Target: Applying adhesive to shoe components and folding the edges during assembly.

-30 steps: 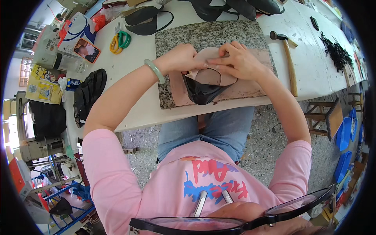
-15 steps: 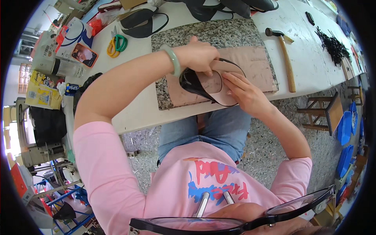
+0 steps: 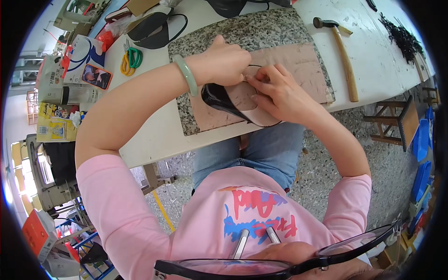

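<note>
Steady the upper (image 3: 220,98) over the board (image 3: 303,65) with the left hand (image 3: 226,64), curled at the far edge in a grip too hidden to tell. Pinch the rim with the right hand (image 3: 277,91), half closed; probably best smooth the pale lining (image 3: 259,115) evenly, avoiding creases.

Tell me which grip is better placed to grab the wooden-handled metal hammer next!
Probably the right grip: the hammer lies on that side, nearer to it than to the left grip. Both are at the glossy black-and-beige shoe.
</note>
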`<act>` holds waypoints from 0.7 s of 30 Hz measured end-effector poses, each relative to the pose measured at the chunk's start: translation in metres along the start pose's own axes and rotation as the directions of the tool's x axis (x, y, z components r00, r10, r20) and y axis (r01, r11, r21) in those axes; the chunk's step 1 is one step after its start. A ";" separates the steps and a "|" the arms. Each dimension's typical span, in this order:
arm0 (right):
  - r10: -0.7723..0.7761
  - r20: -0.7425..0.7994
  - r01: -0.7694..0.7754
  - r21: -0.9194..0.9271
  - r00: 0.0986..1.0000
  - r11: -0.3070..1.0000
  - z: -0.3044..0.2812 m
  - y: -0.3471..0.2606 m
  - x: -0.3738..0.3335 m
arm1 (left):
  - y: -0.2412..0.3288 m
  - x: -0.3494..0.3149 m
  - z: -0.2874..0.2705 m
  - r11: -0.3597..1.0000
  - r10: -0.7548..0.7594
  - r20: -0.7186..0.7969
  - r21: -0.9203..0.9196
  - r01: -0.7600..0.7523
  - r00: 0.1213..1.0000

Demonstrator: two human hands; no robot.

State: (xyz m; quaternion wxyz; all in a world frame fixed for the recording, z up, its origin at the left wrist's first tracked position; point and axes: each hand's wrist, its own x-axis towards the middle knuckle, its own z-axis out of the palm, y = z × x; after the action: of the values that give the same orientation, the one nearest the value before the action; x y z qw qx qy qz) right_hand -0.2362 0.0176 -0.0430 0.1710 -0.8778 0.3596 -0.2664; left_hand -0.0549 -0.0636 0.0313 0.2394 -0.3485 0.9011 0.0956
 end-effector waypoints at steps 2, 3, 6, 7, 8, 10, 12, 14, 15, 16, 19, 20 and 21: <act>-0.021 0.046 0.019 0.031 0.999 0.999 0.002 0.008 0.008 | 0.000 0.002 -0.002 1.000 -0.016 -0.008 0.020 0.016 1.000; -0.035 0.067 0.032 0.047 0.997 0.998 0.004 0.011 0.011 | -0.005 0.001 -0.004 0.999 -0.016 -0.009 0.034 0.016 1.000; -0.129 0.014 0.129 -0.011 0.992 0.992 0.009 0.013 0.015 | -0.027 -0.005 0.006 0.991 0.070 -0.099 -0.111 -0.081 0.993; -0.148 -0.007 0.148 0.011 0.989 0.989 0.009 0.016 0.015 | -0.033 -0.007 0.010 0.974 0.103 -0.148 -0.186 -0.131 0.983; -0.167 -0.028 0.168 0.032 0.986 0.985 0.008 0.019 0.015 | -0.039 -0.007 0.012 0.966 0.081 -0.095 -0.237 -0.102 0.992; -0.162 -0.014 0.162 0.059 0.987 0.985 0.007 0.022 0.016 | -0.040 -0.007 0.006 0.939 0.057 0.018 -0.340 -0.048 0.998; -0.133 0.047 0.129 0.068 0.990 0.989 0.005 0.019 0.025 | -0.034 -0.008 0.009 0.959 0.006 0.001 -0.282 -0.005 1.000; -0.120 0.129 0.111 0.075 0.984 0.991 0.003 0.020 0.035 | -0.026 -0.010 0.012 0.973 -0.023 -0.027 -0.229 0.016 0.999; -0.118 0.171 0.107 0.075 0.978 0.991 0.003 0.020 0.040 | -0.023 -0.012 0.012 0.978 -0.030 -0.051 -0.206 0.019 0.998; -0.166 0.170 0.159 0.054 0.971 0.986 0.007 0.021 0.042 | -0.022 -0.013 0.012 0.983 -0.036 -0.074 -0.183 0.022 0.997; -0.282 0.147 0.284 0.012 0.948 0.959 0.015 0.023 0.043 | -0.033 -0.012 0.020 0.955 -0.002 -0.051 -0.296 -0.013 0.999; -0.302 0.121 0.303 0.013 0.946 0.953 0.014 0.024 0.041 | -0.033 -0.013 0.023 0.955 -0.008 -0.080 -0.296 -0.016 0.997; -0.315 0.095 0.316 0.013 0.944 0.949 0.014 0.026 0.040 | -0.034 -0.014 0.026 0.955 -0.007 -0.107 -0.296 -0.025 0.994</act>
State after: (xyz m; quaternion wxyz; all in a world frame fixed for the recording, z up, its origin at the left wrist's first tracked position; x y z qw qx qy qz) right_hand -0.2181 -0.0269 -0.0531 0.1422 -0.9360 0.2062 -0.2473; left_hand -0.0135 -0.0714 0.0152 0.1354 -0.3810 0.8896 0.2123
